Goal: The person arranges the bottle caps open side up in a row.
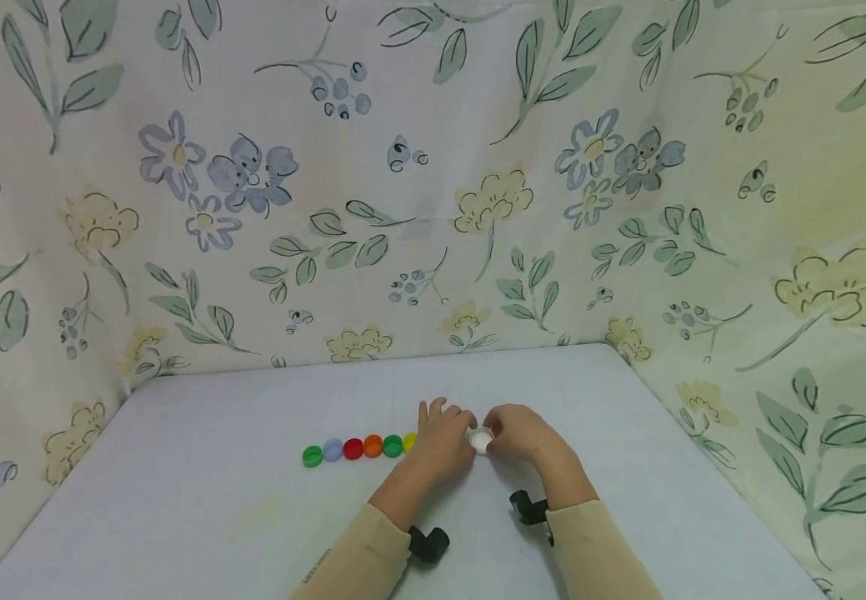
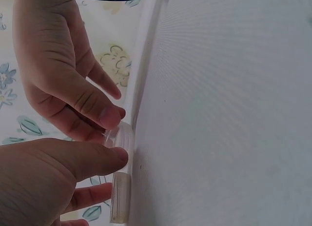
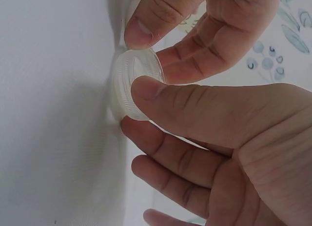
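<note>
Two hands meet at one clear cap [image 1: 481, 442] in the head view: the left hand [image 1: 443, 437] from nine o'clock, the right hand [image 1: 526, 433] from three, low over the white surface [image 1: 237, 500]. At nine o'clock of the left hand, coloured caps [image 1: 353, 449] lie nearly edge to edge, apparently lined up so each is easy to tell apart.

In the left wrist view, a ridged cap [image 2: 120, 199] stands close by at six o'clock of the clear one, probably why the fingers are crowded here.

In the right wrist view, the right thumb and forefinger pinch the clear cap's side; the left thumb and a finger pinch it at twelve o'clock. Sharing the rim likely steadies a slim, slick piece.
</note>
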Available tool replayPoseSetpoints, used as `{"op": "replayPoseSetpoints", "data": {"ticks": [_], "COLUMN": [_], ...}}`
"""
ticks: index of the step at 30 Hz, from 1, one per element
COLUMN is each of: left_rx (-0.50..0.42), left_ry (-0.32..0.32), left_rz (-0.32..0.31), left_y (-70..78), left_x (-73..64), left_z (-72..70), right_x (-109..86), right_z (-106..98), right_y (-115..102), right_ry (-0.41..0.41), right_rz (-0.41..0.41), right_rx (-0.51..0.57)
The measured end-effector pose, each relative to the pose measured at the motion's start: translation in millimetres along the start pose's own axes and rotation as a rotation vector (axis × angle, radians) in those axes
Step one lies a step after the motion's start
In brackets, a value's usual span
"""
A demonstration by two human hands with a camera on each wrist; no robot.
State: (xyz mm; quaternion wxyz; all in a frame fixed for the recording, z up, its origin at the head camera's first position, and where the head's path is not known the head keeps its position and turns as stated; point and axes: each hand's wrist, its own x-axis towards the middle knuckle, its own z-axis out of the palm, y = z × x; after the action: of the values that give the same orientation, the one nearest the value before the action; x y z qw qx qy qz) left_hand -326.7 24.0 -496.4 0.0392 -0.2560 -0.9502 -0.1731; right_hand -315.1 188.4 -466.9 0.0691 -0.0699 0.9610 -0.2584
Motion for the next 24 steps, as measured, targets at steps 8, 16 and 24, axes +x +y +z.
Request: {"op": "replayPoseSetpoints", "data": {"ticks": [8, 16, 24], "left_rx": [0.025, 0.02, 0.047], "left_ry": [0.03, 0.026, 0.022], "left_rz": [0.009, 0.012, 0.009], "left_y": [1.6, 3.1, 3.7], "left_x": [-0.7, -1.3, -1.7], "left_z": [-1.1, -3.0, -3.6], "right_x": [-2.0, -1.7, -1.0], "right_z": [-3.5, -4.2, -4.7], "right_y": [-0.2, 2.4, 3.8], "right_ry": [0.024, 0.023, 0.014], "right_rz": [-0.029, -0.014, -0.009], "right_rx": [0.015, 0.038, 0.075]}}
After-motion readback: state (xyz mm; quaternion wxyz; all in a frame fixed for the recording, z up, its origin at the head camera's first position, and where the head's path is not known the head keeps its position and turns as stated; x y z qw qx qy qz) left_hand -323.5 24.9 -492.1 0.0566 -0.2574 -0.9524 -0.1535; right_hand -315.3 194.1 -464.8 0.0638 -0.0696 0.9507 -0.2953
